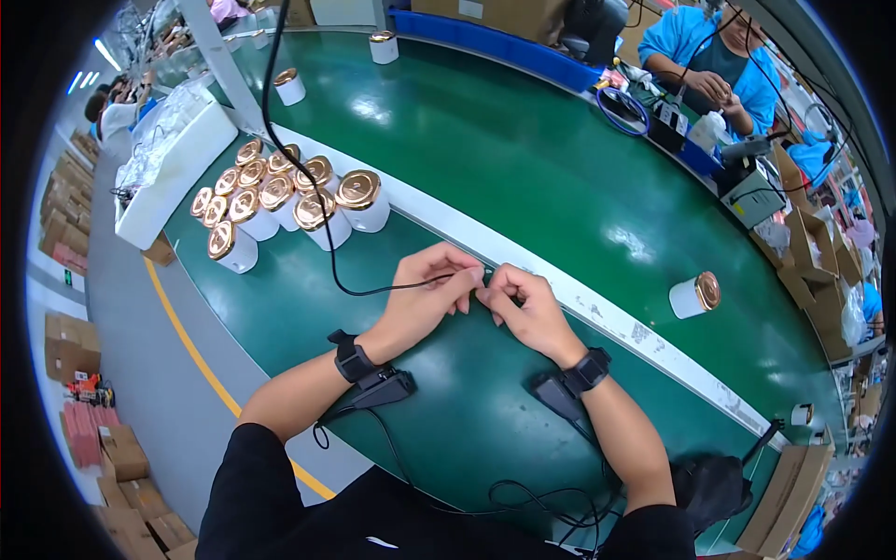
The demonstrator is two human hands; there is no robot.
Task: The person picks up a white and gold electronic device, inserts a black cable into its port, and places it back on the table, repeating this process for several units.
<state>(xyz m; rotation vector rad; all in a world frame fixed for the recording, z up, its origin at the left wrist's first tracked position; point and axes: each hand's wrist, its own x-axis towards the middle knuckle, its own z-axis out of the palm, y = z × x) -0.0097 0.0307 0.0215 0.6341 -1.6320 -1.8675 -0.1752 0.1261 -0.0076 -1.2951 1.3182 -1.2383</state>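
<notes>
Head view: left hand (427,297) and right hand (527,308) meet over the green conveyor belt (523,168), fingertips pinched closed on the end of a thin black cable (280,140). White cylindrical jars with copper lids (280,201) cluster well apart, upper left.

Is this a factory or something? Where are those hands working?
Probably a factory packing line. A long green belt carries white jars with shiny copper lids, cardboard boxes are stacked on the floor, and another worker sits across. The left hand and right hand pinch a black cable.
</notes>
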